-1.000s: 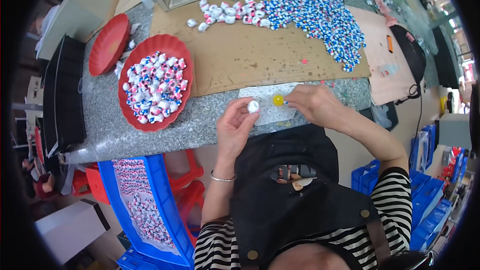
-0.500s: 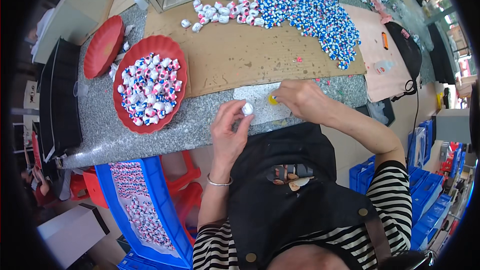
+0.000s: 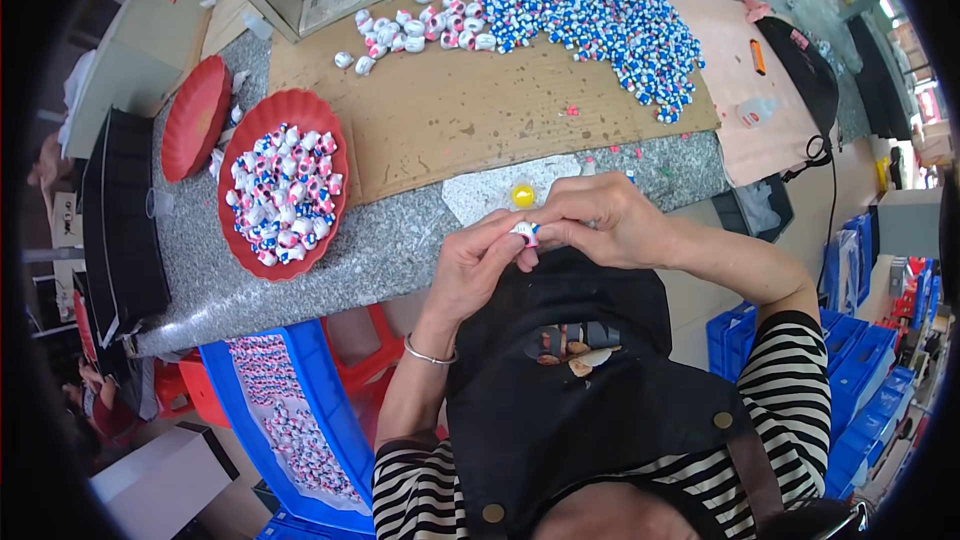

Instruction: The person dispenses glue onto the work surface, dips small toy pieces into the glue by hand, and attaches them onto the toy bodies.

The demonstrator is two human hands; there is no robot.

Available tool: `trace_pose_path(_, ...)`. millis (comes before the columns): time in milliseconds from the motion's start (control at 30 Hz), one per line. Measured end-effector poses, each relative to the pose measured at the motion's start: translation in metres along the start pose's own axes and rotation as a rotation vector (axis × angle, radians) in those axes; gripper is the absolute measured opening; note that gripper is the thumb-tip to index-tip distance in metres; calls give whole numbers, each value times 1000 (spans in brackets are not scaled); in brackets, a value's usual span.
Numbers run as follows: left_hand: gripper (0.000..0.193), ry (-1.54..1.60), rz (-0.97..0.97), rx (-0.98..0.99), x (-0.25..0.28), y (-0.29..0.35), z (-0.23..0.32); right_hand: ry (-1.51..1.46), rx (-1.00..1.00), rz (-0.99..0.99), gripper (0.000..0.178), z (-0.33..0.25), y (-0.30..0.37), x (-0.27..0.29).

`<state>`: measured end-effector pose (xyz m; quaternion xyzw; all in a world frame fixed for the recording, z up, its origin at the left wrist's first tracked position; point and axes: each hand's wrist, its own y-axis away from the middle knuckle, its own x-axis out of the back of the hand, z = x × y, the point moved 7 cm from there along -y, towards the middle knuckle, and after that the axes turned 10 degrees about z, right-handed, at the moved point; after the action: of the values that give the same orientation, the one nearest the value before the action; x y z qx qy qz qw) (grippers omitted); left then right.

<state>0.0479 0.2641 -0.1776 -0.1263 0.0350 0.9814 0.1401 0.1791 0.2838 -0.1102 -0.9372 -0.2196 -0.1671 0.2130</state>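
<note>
Close to the counter's front edge, my two hands meet. My left hand (image 3: pixel 478 265) pinches a small white figurine head (image 3: pixel 524 231) between thumb and fingertips. My right hand (image 3: pixel 612 222) is closed at its side, its fingertips on a small blue piece that touches the head; the fingers hide most of this piece. Just beyond them a small round yellow pot (image 3: pixel 522 196) stands on a pale speckled slab (image 3: pixel 470 196). Left of my hands, a red scalloped bowl (image 3: pixel 338 208) holds many white, pink and blue figurines.
On a cardboard sheet (image 3: pixel 400 120) lie loose white-and-pink heads (image 3: pixel 413 28) and a large heap of small blue-and-white pieces (image 3: pixel 600 15). Another red bowl (image 3: pixel 196 120) tilts at left. A blue crate (image 3: pixel 325 380) of figurines stands below the counter. An orange cutter (image 3: pixel 757 58) lies at right.
My right hand has come from the yellow pot to the white head in my left hand. The left hand has turned the head and lowered it slightly. The view has shifted a little.
</note>
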Motion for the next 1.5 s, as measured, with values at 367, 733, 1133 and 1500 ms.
trace_pose_path(367, 19, -582, 531, -253, 106, 11, 75, 211, -109, 51, 23, 73, -32, 16)
trace_pose_path(733, 20, -1111, 628, -548, 94, -96, 97, 897, 92, 181, 13, 138, -130, 56)
trace_pose_path(1133, 23, -1408, 589, -505, 96, -196, 33, 862, 97, 107, 17, 96, -31, 64)
trace_pose_path(1500, 44, 791, 174, 81, 32, -44, -15, 934, 76, 141, 4, 104, -23, 88)
